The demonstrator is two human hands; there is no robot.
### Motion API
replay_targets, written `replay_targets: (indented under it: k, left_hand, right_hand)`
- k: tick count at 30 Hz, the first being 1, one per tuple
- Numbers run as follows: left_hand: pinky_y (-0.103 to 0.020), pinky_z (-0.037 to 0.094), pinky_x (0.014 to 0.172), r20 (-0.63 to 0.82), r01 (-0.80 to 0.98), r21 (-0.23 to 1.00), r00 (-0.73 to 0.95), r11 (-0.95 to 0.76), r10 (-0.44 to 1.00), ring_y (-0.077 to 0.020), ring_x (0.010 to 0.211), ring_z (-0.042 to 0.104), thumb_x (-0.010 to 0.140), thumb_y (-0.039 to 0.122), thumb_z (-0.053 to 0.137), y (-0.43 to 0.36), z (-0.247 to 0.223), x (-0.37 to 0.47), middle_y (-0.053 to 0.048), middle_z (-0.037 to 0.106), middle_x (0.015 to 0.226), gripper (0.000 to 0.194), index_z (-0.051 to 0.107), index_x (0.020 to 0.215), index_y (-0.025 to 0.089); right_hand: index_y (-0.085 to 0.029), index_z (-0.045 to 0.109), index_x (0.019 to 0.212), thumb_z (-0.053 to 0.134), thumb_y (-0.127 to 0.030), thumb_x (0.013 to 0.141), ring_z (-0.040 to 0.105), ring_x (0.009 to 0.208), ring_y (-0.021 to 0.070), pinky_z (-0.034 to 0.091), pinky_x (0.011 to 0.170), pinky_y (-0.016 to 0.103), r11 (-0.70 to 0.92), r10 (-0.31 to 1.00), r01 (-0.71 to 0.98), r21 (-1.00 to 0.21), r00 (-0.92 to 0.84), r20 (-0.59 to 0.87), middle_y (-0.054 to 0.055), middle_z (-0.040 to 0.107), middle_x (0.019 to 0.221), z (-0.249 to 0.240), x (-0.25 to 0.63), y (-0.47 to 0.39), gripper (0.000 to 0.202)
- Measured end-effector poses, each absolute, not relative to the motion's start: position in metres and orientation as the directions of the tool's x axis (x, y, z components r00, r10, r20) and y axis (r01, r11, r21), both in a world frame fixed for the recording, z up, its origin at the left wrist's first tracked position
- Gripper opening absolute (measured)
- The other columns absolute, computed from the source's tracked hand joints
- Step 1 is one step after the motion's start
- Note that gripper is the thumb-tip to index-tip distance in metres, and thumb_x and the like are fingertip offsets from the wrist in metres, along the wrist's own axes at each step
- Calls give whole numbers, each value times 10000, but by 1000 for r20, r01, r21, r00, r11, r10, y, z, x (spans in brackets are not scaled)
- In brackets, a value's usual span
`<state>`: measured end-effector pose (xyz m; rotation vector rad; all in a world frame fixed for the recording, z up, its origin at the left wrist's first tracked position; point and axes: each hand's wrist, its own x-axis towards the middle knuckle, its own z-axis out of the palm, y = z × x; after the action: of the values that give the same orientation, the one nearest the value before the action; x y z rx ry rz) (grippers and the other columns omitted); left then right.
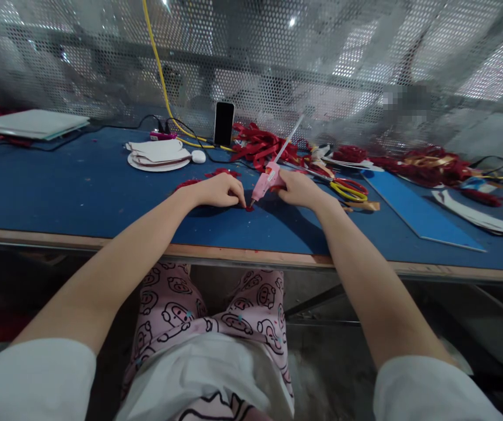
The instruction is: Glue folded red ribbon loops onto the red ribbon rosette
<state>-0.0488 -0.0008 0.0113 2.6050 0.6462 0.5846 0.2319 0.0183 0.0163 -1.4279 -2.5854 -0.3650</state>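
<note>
My right hand (299,188) is wrapped round the handle of a pink hot glue gun (267,179). A long whitish glue stick (290,138) rises out of its back end. The gun tilts down, and its nozzle meets a small dark red piece (250,208) on the blue tabletop. My left hand (221,190) rests on the table with fingers curled and pressed together, the fingertips at the left edge of that red piece. Behind and beside the left hand lie red ribbon-like pieces (222,173), partly covered by it.
A heap of red ribbon (258,145) lies behind the glue gun, near an upright phone (224,124). White card pieces (158,153) are stacked to the left. Yellow-and-red-handled scissors (348,190) and a blue board (422,210) lie to the right. A yellow cable (159,70) hangs at the back.
</note>
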Motion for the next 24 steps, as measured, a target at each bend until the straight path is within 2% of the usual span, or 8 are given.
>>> replay_targets:
  k: [13,18,21,24]
  left_hand:
    - [-256,519,886,296,348,473,803,-810,518,-129,868,707,798,45,570,-1,11,-49,-19,789,957,338,842,885,225]
    - [-279,516,926,292,350,479,802,-805,522,-134,862,702,793,43,568,1,10,-49,-19,787,967,340,842,881,225]
    - [-273,518,918,291,346,475,806,-809,516,-131,855,701,781,38,561,2,9,-49,-18,788,961,355,844,889,224]
    - [-263,523,885,289,352,468,806,-811,516,-131,845,702,769,31,557,4,8,-48,-23,790,947,365,845,890,219]
  right_hand:
    - [-141,606,1215,567,-242,851,649,849,279,419,716,343,521,804,849,90,-523,283,165,739,1071,16,233,18,379]
    - [-158,604,1131,561,-264,860,643,847,283,418,706,348,523,800,850,65,-516,306,161,723,1035,18,231,15,295]
    - [-168,591,1059,555,-265,863,636,900,303,434,733,367,518,789,851,89,-516,334,168,700,1046,20,229,14,223]
    - [-161,575,1042,546,-239,864,613,1014,338,449,833,412,523,748,839,151,-536,391,187,669,1081,23,224,12,197]
